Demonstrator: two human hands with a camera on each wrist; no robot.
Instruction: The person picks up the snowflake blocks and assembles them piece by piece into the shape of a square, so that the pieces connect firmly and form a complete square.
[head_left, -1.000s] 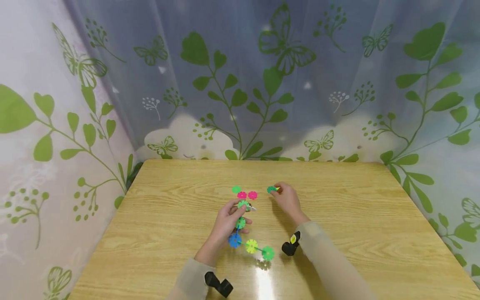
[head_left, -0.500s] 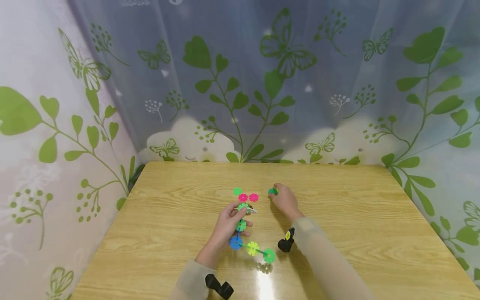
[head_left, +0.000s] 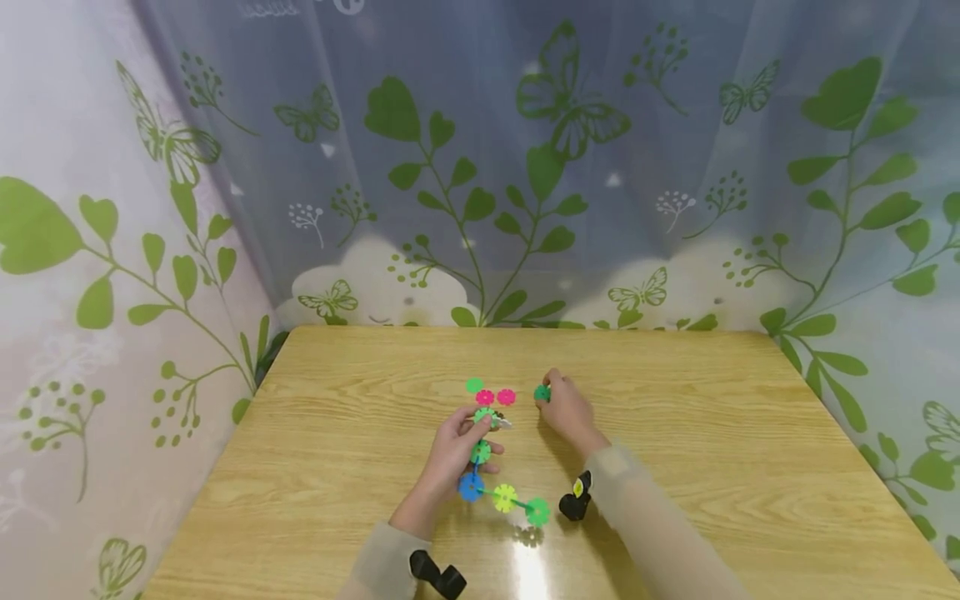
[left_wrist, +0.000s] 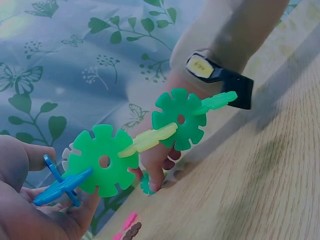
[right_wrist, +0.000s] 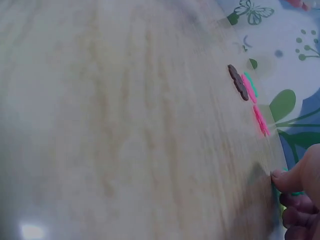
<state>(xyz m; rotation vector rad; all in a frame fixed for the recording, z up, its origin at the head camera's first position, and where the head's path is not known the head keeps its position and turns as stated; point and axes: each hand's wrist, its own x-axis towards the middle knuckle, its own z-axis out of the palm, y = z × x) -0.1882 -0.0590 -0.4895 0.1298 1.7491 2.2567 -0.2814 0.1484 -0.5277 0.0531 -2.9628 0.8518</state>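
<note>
My left hand (head_left: 480,425) grips a chain of plastic snowflake discs (head_left: 495,492) just above the wooden table (head_left: 337,433). The chain runs from a green disc (head_left: 486,414) at my fingertips through a blue one (head_left: 471,486) and a yellow one (head_left: 505,497) to a green end disc (head_left: 537,512). The left wrist view shows the chain (left_wrist: 103,160) close up. To the right, my right hand (head_left: 550,392) pinches a single dark green disc (head_left: 542,393) low at the tabletop. The right wrist view shows only its fingertips (right_wrist: 300,182) on the piece.
Loose discs lie just beyond my left hand: a light green one (head_left: 474,385) and two pink ones (head_left: 485,397) (head_left: 506,397), with a brown one (right_wrist: 238,82) beside them. Leaf-print curtains (head_left: 525,208) close off the table's back and sides.
My right hand has drawn the dark green disc slightly nearer to me and toward the left. The left hand and its chain have stayed put.
</note>
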